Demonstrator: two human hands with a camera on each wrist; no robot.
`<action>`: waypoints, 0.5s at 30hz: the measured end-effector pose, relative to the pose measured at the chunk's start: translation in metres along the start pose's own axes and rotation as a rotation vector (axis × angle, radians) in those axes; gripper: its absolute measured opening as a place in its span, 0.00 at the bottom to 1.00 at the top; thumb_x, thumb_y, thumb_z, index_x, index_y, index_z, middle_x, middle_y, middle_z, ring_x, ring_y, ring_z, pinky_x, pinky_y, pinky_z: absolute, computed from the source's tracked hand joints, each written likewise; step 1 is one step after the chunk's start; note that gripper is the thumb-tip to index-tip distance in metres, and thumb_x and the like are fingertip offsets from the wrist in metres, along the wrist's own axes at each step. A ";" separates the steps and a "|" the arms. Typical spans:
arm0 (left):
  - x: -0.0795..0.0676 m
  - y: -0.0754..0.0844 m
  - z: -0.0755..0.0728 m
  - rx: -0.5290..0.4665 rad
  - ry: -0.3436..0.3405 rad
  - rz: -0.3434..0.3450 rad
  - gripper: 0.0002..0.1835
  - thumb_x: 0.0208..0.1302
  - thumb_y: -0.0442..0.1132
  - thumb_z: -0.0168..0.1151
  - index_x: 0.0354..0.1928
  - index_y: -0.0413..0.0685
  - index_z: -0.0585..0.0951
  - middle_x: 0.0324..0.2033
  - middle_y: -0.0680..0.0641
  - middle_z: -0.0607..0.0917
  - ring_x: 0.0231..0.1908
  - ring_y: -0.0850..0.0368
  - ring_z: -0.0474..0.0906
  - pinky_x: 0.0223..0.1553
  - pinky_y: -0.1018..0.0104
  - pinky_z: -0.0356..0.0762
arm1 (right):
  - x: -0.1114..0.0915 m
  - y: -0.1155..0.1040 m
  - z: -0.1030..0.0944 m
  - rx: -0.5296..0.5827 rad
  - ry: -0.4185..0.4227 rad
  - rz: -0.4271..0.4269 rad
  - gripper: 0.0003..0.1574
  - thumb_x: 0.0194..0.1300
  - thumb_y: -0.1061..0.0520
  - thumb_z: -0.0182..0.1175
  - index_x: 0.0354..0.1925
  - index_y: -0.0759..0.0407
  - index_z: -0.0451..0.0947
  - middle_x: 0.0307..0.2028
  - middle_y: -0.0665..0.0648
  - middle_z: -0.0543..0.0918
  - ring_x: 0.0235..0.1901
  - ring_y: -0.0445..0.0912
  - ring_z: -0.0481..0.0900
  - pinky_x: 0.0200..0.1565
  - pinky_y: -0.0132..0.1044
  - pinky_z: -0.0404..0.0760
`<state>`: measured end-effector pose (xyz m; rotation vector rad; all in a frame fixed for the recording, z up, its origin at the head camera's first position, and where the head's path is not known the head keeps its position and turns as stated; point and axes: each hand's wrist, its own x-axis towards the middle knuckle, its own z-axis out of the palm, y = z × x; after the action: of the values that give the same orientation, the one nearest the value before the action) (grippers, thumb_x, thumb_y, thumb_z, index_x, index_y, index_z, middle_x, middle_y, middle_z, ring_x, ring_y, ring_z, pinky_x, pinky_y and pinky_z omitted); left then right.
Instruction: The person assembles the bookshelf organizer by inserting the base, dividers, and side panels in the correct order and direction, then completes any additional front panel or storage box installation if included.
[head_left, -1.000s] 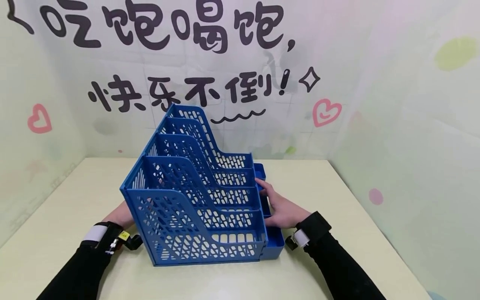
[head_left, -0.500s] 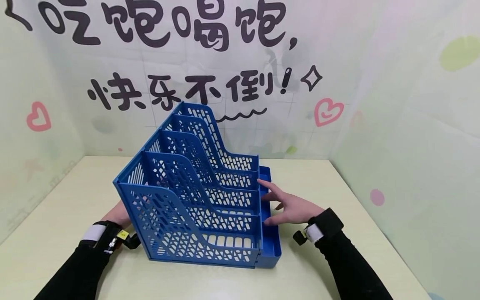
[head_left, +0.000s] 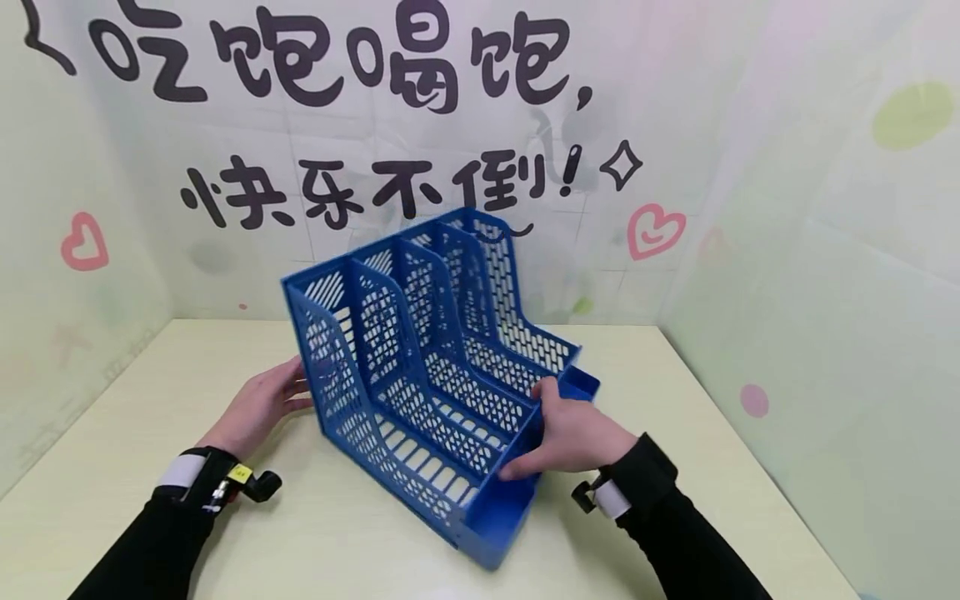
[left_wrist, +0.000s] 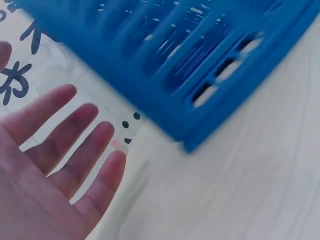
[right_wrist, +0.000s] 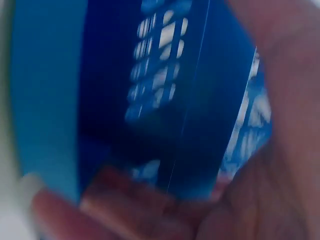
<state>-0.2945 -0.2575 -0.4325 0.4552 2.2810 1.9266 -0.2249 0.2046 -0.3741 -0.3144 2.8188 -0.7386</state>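
A blue plastic file rack [head_left: 420, 350] with slatted dividers stands turned at an angle on the table, a shallow tray [head_left: 498, 512] along its front. My right hand [head_left: 577, 433] grips the rack's front at the tray, its thumb towards me and its fingers reaching over the edge. Up close in the right wrist view, the fingers [right_wrist: 130, 210] curl at the blue tray wall, blurred. My left hand [head_left: 258, 408] lies beside the rack's back left side, fingers extended. A gap shows between that palm [left_wrist: 45, 200] and the rack [left_wrist: 165, 75] in the left wrist view.
The pale table [head_left: 300, 533] runs back to a printed cloth wall [head_left: 375, 125] with black lettering and hearts. Cloth walls also border the left and right sides. A small camera is strapped to each wrist.
The rack has swung round, its front turning towards me and its back moving away to the right. The left hand has come out from behind it; the right hand has closed on the front.
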 end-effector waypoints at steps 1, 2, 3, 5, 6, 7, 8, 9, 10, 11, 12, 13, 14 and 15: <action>0.001 0.000 0.000 0.007 -0.004 0.002 0.35 0.90 0.61 0.40 0.78 0.41 0.74 0.60 0.65 0.87 0.60 0.72 0.84 0.58 0.71 0.86 | -0.002 -0.006 0.004 -0.011 0.023 0.012 0.76 0.43 0.23 0.86 0.71 0.58 0.58 0.37 0.56 0.88 0.37 0.46 0.86 0.47 0.47 0.87; 0.001 0.000 0.001 0.019 -0.005 0.001 0.38 0.90 0.61 0.39 0.80 0.36 0.70 0.63 0.63 0.86 0.61 0.72 0.84 0.59 0.71 0.86 | -0.004 -0.012 0.009 -0.015 0.051 0.015 0.76 0.43 0.21 0.85 0.70 0.60 0.59 0.34 0.55 0.86 0.35 0.46 0.85 0.44 0.46 0.87; 0.001 0.000 0.001 0.024 -0.007 -0.004 0.39 0.90 0.61 0.40 0.81 0.33 0.68 0.66 0.61 0.85 0.62 0.72 0.84 0.59 0.70 0.87 | -0.006 -0.018 0.014 -0.004 0.071 0.011 0.75 0.45 0.20 0.83 0.70 0.61 0.59 0.32 0.55 0.85 0.32 0.46 0.85 0.39 0.45 0.87; 0.002 0.000 0.002 0.030 -0.011 -0.016 0.41 0.90 0.62 0.41 0.82 0.31 0.65 0.71 0.56 0.83 0.63 0.71 0.84 0.59 0.69 0.87 | -0.007 -0.026 0.022 0.052 0.081 -0.018 0.73 0.55 0.21 0.78 0.74 0.64 0.57 0.28 0.56 0.83 0.26 0.47 0.83 0.33 0.44 0.83; 0.002 0.001 0.003 0.028 -0.009 -0.023 0.41 0.89 0.62 0.42 0.82 0.31 0.64 0.72 0.52 0.82 0.64 0.70 0.84 0.59 0.68 0.87 | -0.008 -0.029 0.026 0.102 0.066 -0.040 0.71 0.60 0.23 0.76 0.77 0.65 0.54 0.29 0.57 0.84 0.26 0.47 0.84 0.31 0.43 0.82; 0.002 0.002 0.004 0.025 -0.007 -0.032 0.41 0.89 0.62 0.42 0.82 0.31 0.64 0.74 0.48 0.81 0.63 0.70 0.84 0.59 0.68 0.88 | -0.008 -0.031 0.029 0.149 0.031 -0.067 0.69 0.66 0.25 0.73 0.80 0.64 0.51 0.33 0.58 0.86 0.28 0.48 0.86 0.32 0.42 0.83; 0.003 0.003 0.006 0.022 -0.006 -0.041 0.42 0.89 0.62 0.43 0.82 0.31 0.64 0.76 0.45 0.79 0.63 0.70 0.85 0.59 0.67 0.88 | -0.009 -0.033 0.030 0.194 -0.013 -0.095 0.67 0.71 0.28 0.70 0.83 0.62 0.47 0.39 0.59 0.88 0.33 0.48 0.89 0.35 0.42 0.85; 0.003 0.004 0.008 0.026 -0.007 -0.050 0.42 0.88 0.63 0.43 0.83 0.33 0.64 0.77 0.42 0.77 0.63 0.71 0.84 0.59 0.68 0.88 | -0.009 -0.033 0.031 0.231 -0.064 -0.125 0.65 0.75 0.31 0.68 0.85 0.59 0.44 0.45 0.61 0.90 0.39 0.48 0.91 0.39 0.42 0.87; 0.003 0.005 0.009 0.030 -0.006 -0.054 0.42 0.88 0.64 0.43 0.83 0.33 0.64 0.78 0.39 0.76 0.63 0.71 0.84 0.59 0.68 0.87 | -0.009 -0.033 0.031 0.267 -0.105 -0.159 0.63 0.77 0.34 0.67 0.87 0.57 0.41 0.53 0.62 0.89 0.45 0.49 0.92 0.44 0.41 0.88; 0.002 0.007 0.011 0.032 -0.008 -0.058 0.42 0.88 0.64 0.42 0.83 0.34 0.64 0.79 0.37 0.74 0.64 0.70 0.83 0.59 0.70 0.87 | -0.009 -0.033 0.030 0.297 -0.134 -0.194 0.62 0.79 0.36 0.66 0.87 0.54 0.39 0.59 0.62 0.88 0.50 0.50 0.92 0.48 0.41 0.89; 0.002 0.008 0.012 0.036 -0.014 -0.056 0.42 0.88 0.64 0.41 0.83 0.34 0.63 0.80 0.34 0.71 0.66 0.67 0.83 0.60 0.71 0.86 | -0.008 -0.032 0.028 0.323 -0.144 -0.234 0.60 0.80 0.39 0.66 0.88 0.53 0.40 0.64 0.62 0.86 0.54 0.50 0.91 0.51 0.41 0.90; 0.002 0.009 0.014 0.037 -0.027 -0.054 0.42 0.89 0.64 0.40 0.84 0.35 0.63 0.81 0.32 0.69 0.69 0.63 0.82 0.60 0.73 0.85 | -0.007 -0.030 0.025 0.337 -0.127 -0.277 0.55 0.81 0.43 0.65 0.87 0.53 0.43 0.65 0.64 0.86 0.55 0.51 0.92 0.52 0.40 0.90; 0.002 0.011 0.016 0.039 -0.045 -0.048 0.42 0.89 0.64 0.39 0.84 0.35 0.62 0.82 0.31 0.66 0.72 0.56 0.79 0.61 0.74 0.83 | -0.006 -0.027 0.021 0.354 -0.082 -0.316 0.50 0.82 0.46 0.65 0.86 0.53 0.48 0.62 0.64 0.87 0.52 0.51 0.93 0.49 0.39 0.91; 0.002 0.012 0.019 0.039 -0.063 -0.043 0.42 0.89 0.64 0.38 0.85 0.35 0.60 0.83 0.31 0.64 0.76 0.50 0.76 0.61 0.76 0.82 | -0.005 -0.023 0.016 0.376 -0.014 -0.345 0.44 0.82 0.50 0.64 0.83 0.55 0.54 0.58 0.65 0.89 0.47 0.52 0.93 0.44 0.38 0.91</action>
<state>-0.2894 -0.2375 -0.4240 0.4612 2.2736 1.8241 -0.2125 0.1790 -0.3752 -0.7411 2.5641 -1.3047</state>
